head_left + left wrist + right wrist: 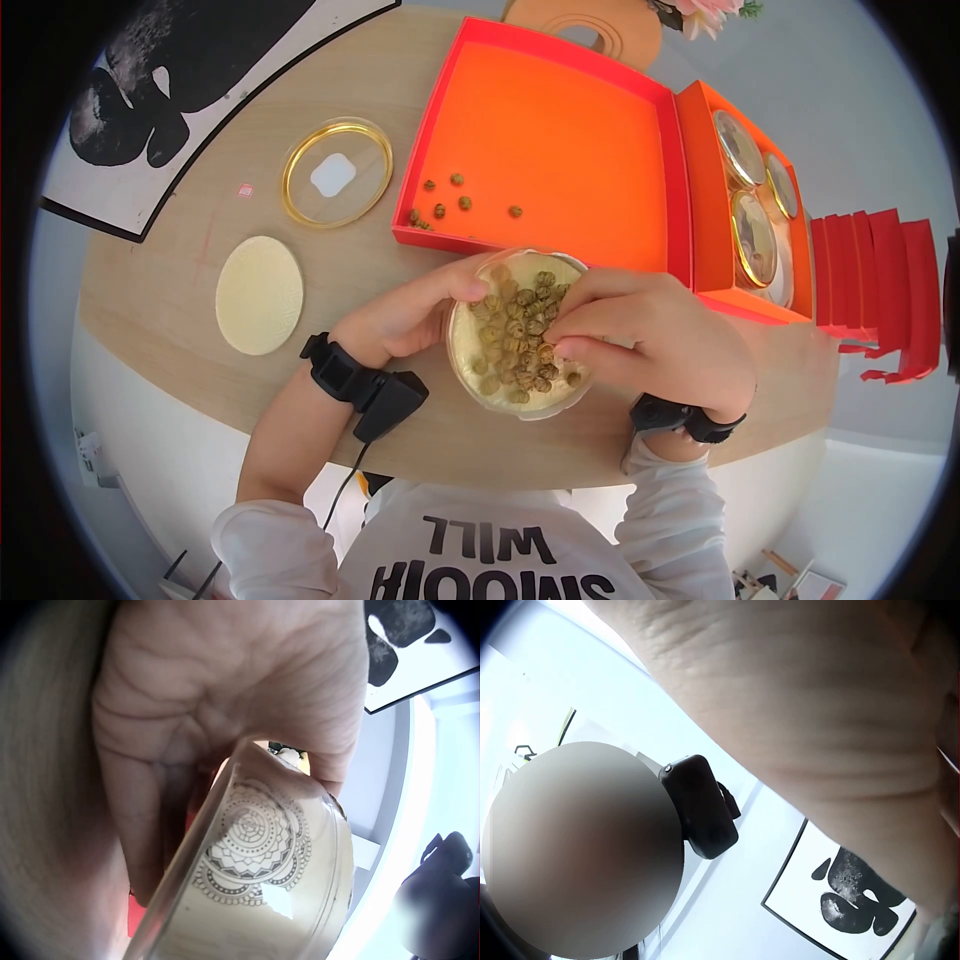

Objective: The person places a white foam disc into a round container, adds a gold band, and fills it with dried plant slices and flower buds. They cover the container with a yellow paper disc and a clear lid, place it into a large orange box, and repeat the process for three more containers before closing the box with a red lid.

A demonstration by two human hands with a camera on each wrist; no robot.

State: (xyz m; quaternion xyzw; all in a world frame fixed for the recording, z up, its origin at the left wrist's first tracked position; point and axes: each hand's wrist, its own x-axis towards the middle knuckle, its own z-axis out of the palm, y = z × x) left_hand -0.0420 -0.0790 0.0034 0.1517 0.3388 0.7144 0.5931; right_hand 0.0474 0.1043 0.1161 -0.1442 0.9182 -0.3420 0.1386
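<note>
My left hand (420, 305) grips a clear round tub (463, 375) by its left side, thumb at the rim. In the left wrist view the tub's wall (255, 840) bears a dark mandala print, with the left hand (232, 682) around it. Many greenish-brown curled dried herb balls (520, 325) lie inside on a pale yellow layer. My right hand (665, 335) reaches over the tub's right side, its thumb and forefinger pinching at a herb ball among the others; the fingertips partly hide it. The right wrist view mostly shows the right hand's underside (802, 697).
Beyond the tub lies a shallow red-orange box (560, 130) with several loose herb balls. Lidded round tubs fill an orange box (710, 200) at right, near red folded paper (880, 280). At left lie a gold-rimmed clear lid (300, 165) and a pale yellow disc (260, 295).
</note>
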